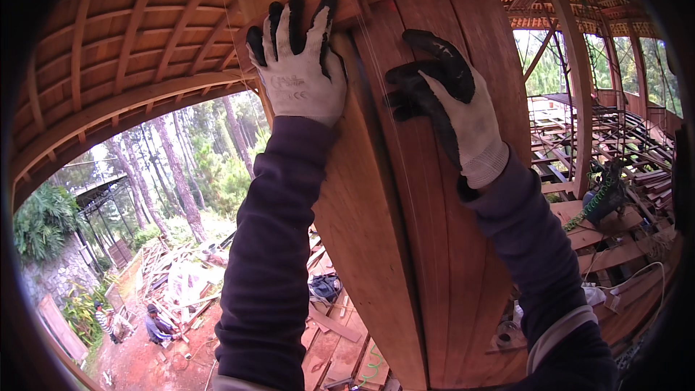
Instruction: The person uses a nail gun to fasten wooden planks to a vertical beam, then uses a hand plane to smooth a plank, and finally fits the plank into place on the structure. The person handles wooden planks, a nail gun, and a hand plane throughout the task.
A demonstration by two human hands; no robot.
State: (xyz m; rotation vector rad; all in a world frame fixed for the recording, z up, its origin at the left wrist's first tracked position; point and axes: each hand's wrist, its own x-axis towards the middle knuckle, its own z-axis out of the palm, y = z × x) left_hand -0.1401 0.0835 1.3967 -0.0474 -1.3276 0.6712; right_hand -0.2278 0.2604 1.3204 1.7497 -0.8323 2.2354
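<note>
My left hand [300, 65], in a white glove with black fingertips, lies with fingers spread over a short wooden board [344, 0]. That board sits across the upper part of a tall wooden post [362, 239]. To its right, my right hand [441, 87], gloved alike, is beside the upright reddish planks [463, 246]. Its thumb and forefinger come together in a pinch close to a thin pale string [407, 195], while another finger stretches above them. Whether the string or something small is between the fingertips cannot be made out. A dark gap runs between post and planks.
A curved wooden roof [137, 36] arches at upper left. Far below, two people [159, 326] [107, 322] are near scattered timber [181, 282]. Planks [340, 340] lie beneath me. At right are a wooden column [578, 101], scaffolding and stacked boards [622, 246].
</note>
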